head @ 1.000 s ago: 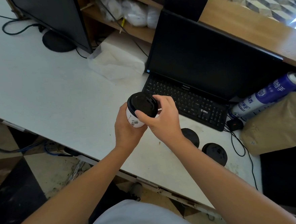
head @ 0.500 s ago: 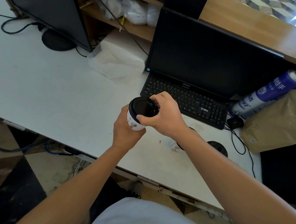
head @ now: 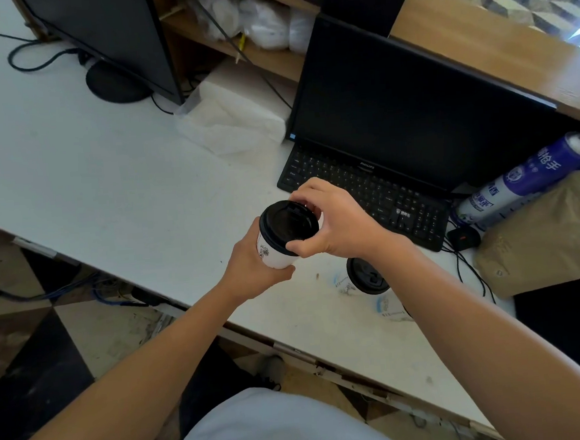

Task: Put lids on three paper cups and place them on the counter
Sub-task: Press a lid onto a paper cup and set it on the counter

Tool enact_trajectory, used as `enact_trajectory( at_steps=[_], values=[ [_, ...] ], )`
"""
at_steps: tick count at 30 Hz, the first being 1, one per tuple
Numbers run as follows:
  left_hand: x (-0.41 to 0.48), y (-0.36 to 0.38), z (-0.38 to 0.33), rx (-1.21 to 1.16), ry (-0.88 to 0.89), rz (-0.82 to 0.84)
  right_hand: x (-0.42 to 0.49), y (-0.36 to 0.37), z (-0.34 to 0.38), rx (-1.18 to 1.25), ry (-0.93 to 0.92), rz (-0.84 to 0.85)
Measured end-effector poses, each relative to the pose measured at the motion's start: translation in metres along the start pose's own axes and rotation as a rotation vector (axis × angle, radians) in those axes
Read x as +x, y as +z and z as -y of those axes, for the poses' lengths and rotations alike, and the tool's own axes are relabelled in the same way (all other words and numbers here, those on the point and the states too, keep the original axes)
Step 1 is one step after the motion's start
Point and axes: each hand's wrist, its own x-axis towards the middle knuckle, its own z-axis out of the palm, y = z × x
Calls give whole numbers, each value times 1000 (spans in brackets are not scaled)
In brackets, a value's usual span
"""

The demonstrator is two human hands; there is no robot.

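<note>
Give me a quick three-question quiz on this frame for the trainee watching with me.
1. True or false: the left hand grips the cup around its body.
2. What does the right hand touch? A) the keyboard B) the lid C) the spray can
3. Fill in: a second lidded cup stands on the desk, partly hidden by the right ____.

Key: 1 true; 2 B; 3 forearm.
</note>
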Motion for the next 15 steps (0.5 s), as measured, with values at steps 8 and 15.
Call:
enact_trajectory(
  at_steps=[8,15],
  values=[
    [-5,-1,2,20,-19,67,-7,4,-7,1,53,46],
    [-4,1,-6,-83,-23,35,-15,26,-2,300,259,-124]
  ],
)
